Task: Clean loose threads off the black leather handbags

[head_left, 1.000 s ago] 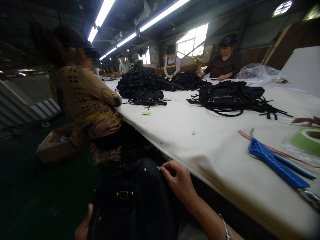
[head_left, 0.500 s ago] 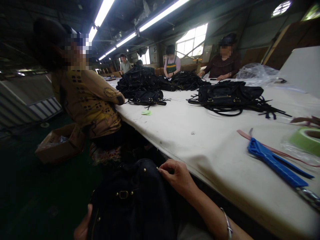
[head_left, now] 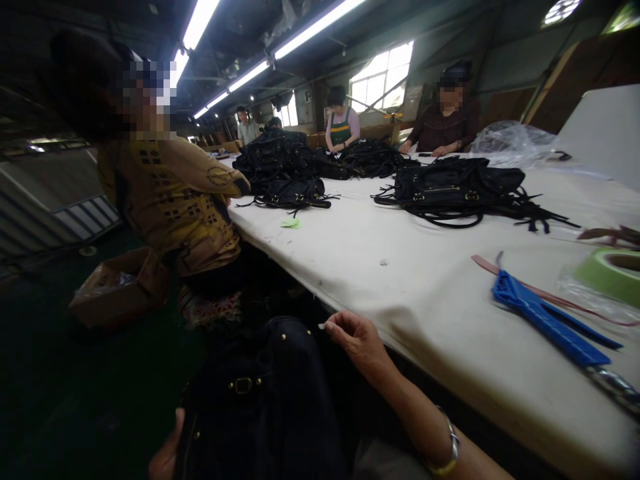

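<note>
Now my left hand steadies the black bag on my lap, grip hidden, while my right hand pinches something tiny above it.

You have two hands in view: your left hand and your right hand. One black bag sits in your lap. On the table you see one blue tool, one green tape roll, one clear plastic sheet, and one separate dark bag; the far heap is too tangled to count. Five other people are visible.
</note>
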Available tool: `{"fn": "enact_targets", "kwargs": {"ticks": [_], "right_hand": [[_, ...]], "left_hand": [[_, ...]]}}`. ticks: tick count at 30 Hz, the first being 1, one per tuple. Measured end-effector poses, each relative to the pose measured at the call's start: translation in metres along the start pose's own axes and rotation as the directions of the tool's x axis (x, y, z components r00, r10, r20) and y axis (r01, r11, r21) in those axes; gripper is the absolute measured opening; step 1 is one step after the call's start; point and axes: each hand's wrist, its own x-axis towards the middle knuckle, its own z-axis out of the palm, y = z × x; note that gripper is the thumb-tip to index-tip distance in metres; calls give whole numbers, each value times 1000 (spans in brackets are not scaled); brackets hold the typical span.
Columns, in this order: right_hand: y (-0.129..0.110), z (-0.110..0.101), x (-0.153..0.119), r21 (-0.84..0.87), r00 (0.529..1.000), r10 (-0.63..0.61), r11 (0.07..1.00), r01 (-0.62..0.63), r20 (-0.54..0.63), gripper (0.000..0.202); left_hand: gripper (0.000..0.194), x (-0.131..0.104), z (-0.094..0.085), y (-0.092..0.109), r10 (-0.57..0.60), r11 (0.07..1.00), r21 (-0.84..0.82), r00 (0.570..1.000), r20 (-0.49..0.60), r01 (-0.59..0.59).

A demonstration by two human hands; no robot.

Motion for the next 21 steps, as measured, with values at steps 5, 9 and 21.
{"fn": "enact_targets", "kwargs": {"ticks": [5,9,21], "right_hand": [[-26,-9,-28,33,998,-12,999,10,64,27],[-36,-13,-58,-57,969,-123,989,138,215,22],[-27,4,-114,-46,943,-271,957,285,195,11]], "left_hand": [[25,4,-6,-10,-111,989,-53,920,376,141],[57,7,-12,-30,-120,967,-105,783,610,231],[52,18,-40,-65,-170,973,-33,810,561,227]]}}
